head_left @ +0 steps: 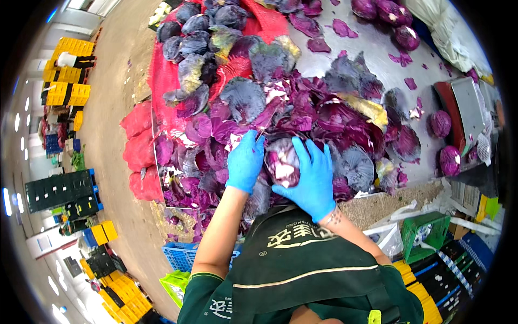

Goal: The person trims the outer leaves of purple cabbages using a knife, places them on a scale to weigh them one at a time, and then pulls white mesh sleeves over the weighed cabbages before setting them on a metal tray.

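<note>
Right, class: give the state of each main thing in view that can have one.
Held cabbage: gripped, pale patches showing
Left hand: gloved, fingers curled
Right hand: gloved, gripping the held cabbage
Loose leaves: detached, heaped
Dark cabbages: outer leaves on
Bright cabbages: outer leaves off
Red mesh: slack, spread out
Red sacks: filled

A metal table (372,42) carries heaped purple cabbage leaves (345,116); red netting (272,21); whole cabbages (450,161).

Bright-blue gloves (318,197) cover the left hand (246,162) and right hand (312,181). The dark green apron (307,256) bears pale lettering (298,233) toward twelve o'clock and a cream stripe (305,278); a lime tag (374,317) shows toward five. At eight, the green sleeve (199,287) has lime edging.
</note>
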The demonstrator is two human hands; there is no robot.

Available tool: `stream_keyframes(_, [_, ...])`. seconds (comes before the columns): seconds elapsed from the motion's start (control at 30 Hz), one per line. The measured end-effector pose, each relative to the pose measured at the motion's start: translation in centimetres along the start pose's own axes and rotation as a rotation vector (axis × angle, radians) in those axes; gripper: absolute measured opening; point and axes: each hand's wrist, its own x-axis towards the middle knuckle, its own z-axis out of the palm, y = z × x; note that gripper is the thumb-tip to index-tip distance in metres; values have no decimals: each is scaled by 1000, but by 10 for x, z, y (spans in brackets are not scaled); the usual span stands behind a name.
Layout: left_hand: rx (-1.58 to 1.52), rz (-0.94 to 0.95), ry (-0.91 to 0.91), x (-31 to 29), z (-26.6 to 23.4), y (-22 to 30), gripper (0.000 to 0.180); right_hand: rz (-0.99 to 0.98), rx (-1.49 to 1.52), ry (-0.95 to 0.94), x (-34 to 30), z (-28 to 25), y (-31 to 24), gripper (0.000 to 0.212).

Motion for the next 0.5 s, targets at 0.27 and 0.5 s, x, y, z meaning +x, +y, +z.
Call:
stream_keyframes(0.27, [-78, -111, -19, 25, 19, -23, 38, -250, 310, -231, 37, -37, 47, 119])
stream_keyframes(0.5, [-554, -196, 20, -76, 17, -21, 61, -652, -19, -770, 120, -65, 48, 130])
